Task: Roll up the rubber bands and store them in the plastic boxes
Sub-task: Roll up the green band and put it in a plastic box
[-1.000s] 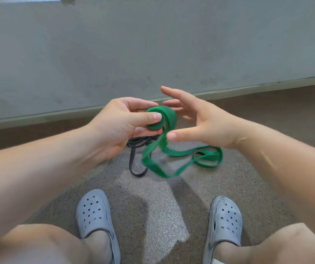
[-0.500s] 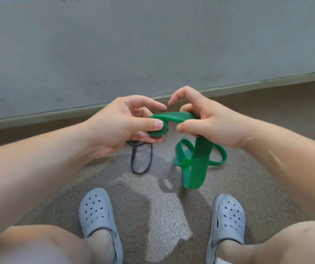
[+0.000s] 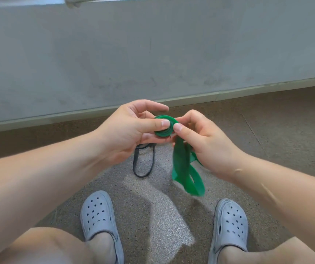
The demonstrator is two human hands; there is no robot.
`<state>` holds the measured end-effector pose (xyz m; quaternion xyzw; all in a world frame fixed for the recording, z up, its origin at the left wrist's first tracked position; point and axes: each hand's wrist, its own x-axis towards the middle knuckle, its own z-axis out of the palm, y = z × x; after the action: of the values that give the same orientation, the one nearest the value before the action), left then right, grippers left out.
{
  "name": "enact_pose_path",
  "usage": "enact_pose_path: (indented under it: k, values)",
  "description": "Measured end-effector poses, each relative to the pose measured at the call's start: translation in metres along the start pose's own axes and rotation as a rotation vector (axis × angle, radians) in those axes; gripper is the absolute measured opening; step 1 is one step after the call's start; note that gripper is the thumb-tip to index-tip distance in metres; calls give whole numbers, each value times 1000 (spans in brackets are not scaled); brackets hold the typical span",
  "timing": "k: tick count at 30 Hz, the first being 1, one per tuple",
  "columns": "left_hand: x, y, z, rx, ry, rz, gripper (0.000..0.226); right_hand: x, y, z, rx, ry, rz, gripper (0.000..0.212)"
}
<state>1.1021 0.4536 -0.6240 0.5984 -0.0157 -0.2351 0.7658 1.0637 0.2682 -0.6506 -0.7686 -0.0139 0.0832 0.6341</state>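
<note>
Left hand (image 3: 126, 130): pinches rolled coil of green rubber band (image 3: 181, 166).
Right hand (image 3: 208, 147): grips loose tail, dangling at 5 o'clock.
Black band (image 3: 134, 164): floor, 7 o'clock of coil.

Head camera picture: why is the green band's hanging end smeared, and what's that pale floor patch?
In the head view, the green band's loose tail is motion-blurred, while its coiled part between the left hand and right hand is sharp; the pale floor patch looks like a pool of light.

Seen from above, a left hand (image 3: 126, 130) pinches a coiled green rubber band (image 3: 164, 126). The right hand (image 3: 206, 141) grips its loose hanging tail. A black band (image 3: 143, 162) lies on the floor (image 3: 152, 216) between grey clogs (image 3: 99, 212).
</note>
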Motion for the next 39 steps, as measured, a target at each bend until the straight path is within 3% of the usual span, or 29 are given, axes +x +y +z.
enact_pose_path:
  k: [9, 18, 23, 29, 31, 39]
  values:
    - [3, -4, 16, -118, 64, 59, 22, -2, -10, 9, 329, 290, -53, 26]
    - [0, -4, 22, -42, 121, 2, 22, -7, -16, 13, 286, 398, -59, 20]
    - [2, 4, 14, 74, 95, -26, 21, 1, -22, -4, 226, 329, -41, 16]
    - [-2, 9, 8, 223, -38, -94, 37, 9, -29, -28, 51, 11, 32, 14]
    - [-2, 7, 11, 222, -62, -91, 48, 10, -29, -26, 38, -4, 23, 14]
    - [-1, 9, 7, 93, -17, -58, 39, 11, -28, -22, 149, 25, -14, 17]
